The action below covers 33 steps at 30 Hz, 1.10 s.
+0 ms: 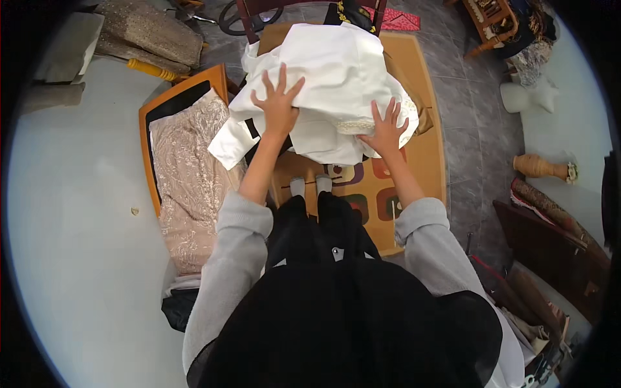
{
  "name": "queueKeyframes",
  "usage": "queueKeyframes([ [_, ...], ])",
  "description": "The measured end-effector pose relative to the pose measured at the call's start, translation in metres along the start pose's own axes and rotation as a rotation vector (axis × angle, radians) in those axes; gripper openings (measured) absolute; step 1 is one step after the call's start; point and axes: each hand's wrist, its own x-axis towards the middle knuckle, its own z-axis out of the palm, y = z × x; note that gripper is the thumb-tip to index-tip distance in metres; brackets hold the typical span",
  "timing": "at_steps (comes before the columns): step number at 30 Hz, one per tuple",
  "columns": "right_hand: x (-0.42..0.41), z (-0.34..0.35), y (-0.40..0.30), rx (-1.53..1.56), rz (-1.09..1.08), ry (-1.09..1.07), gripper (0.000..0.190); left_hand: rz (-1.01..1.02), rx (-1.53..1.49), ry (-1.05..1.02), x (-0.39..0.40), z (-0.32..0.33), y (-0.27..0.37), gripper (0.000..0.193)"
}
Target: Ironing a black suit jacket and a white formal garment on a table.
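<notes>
A white garment lies in a loose, partly folded heap before me. Beaded or embroidered trim runs along its lower right part, and a white sleeve-like piece sticks out at the lower left. My left hand is spread on the garment's left side, palm down. On the right, my right hand rests with fingers apart by the trim and the decorated edge. Neither hand grips the cloth. Black fabric shows beneath the heap at left, and brown cloth at right. What supports the heap is mostly hidden.
A wood-framed chair at left bears a beige-pink lace garment. Underfoot is a patterned tan rug on grey tiles. A dark red wooden frame stands beyond the heap. At right are a vase and a dark wooden panel.
</notes>
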Motion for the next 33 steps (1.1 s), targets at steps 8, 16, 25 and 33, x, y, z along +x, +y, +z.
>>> queueKeyframes([
  [8,0.026,-0.004,-0.065,0.450,0.018,0.520,0.072,-0.101,-0.017,0.522,0.026,-0.118,0.002,0.046],
  [16,0.040,-0.049,-0.144,0.557,-0.159,0.463,0.060,-0.329,0.089,0.896,-0.029,-0.222,-0.036,0.034],
  [25,-0.004,-0.029,-0.246,0.731,-0.561,0.090,0.025,-0.475,0.355,1.163,-0.139,-0.324,-0.073,0.025],
  [33,0.057,-0.081,-0.312,1.169,-0.910,0.326,0.022,-0.785,0.565,0.885,-0.252,-0.365,-0.066,0.017],
])
